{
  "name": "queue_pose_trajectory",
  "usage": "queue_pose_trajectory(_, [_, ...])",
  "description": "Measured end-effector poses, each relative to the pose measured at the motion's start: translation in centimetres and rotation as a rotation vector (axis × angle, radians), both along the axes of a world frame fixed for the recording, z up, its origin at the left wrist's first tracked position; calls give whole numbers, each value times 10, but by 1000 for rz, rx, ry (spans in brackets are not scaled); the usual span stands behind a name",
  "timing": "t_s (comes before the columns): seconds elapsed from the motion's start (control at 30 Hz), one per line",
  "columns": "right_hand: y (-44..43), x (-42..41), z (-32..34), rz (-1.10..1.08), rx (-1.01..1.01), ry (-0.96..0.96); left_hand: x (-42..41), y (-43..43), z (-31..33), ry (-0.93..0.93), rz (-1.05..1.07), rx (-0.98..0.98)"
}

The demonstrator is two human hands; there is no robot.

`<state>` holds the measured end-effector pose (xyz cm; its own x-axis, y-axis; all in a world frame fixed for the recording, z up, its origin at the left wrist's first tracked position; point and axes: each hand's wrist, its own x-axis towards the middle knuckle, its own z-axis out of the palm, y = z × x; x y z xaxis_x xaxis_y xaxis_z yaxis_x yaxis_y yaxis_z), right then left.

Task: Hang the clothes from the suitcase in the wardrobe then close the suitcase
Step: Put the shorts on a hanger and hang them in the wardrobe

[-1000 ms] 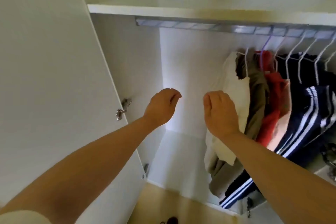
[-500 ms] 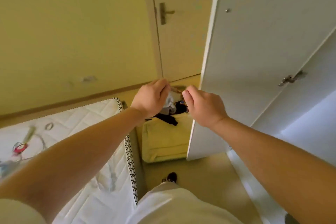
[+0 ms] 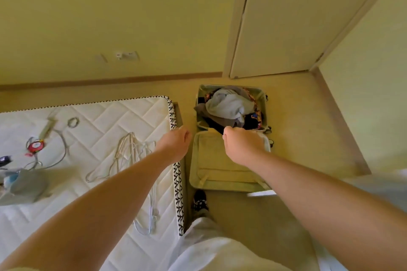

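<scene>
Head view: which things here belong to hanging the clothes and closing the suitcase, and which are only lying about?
Job: suitcase, open on the floor; clothes in it; hangers on the mattress.
Lying about: cable, ring and grey bag on the mattress; wall socket; door.

both arms out in front. left hand (image 3: 176, 141) hovers over the edge of the bed (image 3: 105, 114), fingers curled in, nothing in it. right hand (image 3: 240, 145) hangs above the open suitcase (image 3: 220, 167) on the floor, fingers curled too, holding nothing. far half is heaped with clothes (image 3: 229, 105), a pale blue piece on top; near half shows its green lining. wire hangers (image 3: 123, 156) lie on the mattress beside the left forearm. a closed door (image 3: 286, 28) stands beyond.
</scene>
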<state>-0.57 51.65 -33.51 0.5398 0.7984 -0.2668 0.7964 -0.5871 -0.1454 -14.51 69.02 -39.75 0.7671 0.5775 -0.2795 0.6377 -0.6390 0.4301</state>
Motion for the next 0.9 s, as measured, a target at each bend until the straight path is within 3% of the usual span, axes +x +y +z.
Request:
queue_pose_trajectory(0.23, [118, 70, -107, -99, -264, 136, 88, 88, -105, 159, -20, -40])
queue_pose_trajectory(0.5, [221, 123, -319, 96, -548, -14, 122, 187, -318, 331, 74, 188])
queue_pose_trajectory(0.63, [248, 144, -425, 167, -683, -75, 111, 195, -409, 411, 135, 227])
queue_pose_trajectory(0.77, [271, 170, -511, 210, -811, -140, 106, 186, -438, 248, 202, 383])
queue_pose_trajectory(0.9, [298, 203, -577, 170, -909, -195, 102, 185, -445, 241, 212, 377])
